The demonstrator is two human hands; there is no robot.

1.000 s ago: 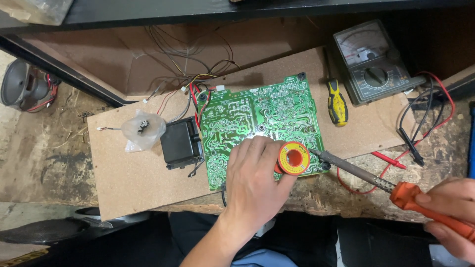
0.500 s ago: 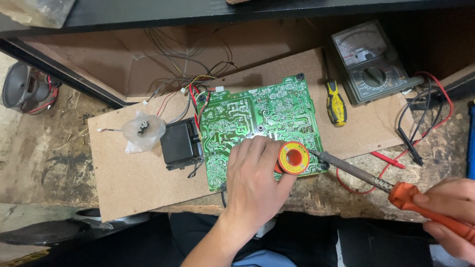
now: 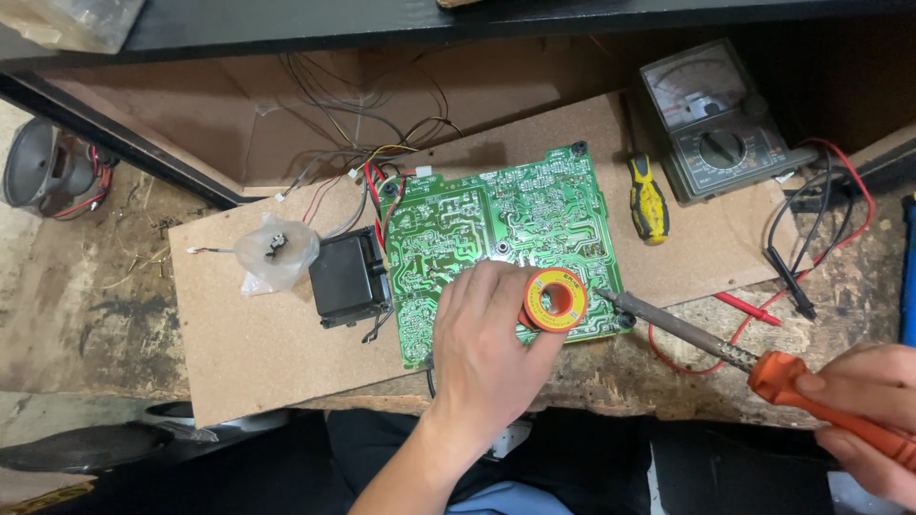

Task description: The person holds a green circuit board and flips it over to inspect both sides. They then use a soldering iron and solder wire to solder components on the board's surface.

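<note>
A green circuit board (image 3: 496, 229) lies solder side up on a brown fibreboard sheet (image 3: 258, 343). My left hand (image 3: 487, 348) rests on the board's near edge and holds an orange solder spool (image 3: 553, 300). My right hand (image 3: 873, 415) grips the orange handle of a soldering iron (image 3: 706, 343) at the lower right. The iron's tip touches the board just right of the spool.
A black transformer block (image 3: 348, 277) sits at the board's left edge, with a small clear plastic bag (image 3: 277, 253) beside it. A yellow-handled screwdriver (image 3: 647, 205) and an analogue multimeter (image 3: 711, 119) with red and black probes (image 3: 792, 277) lie to the right. A speaker (image 3: 43, 167) is far left.
</note>
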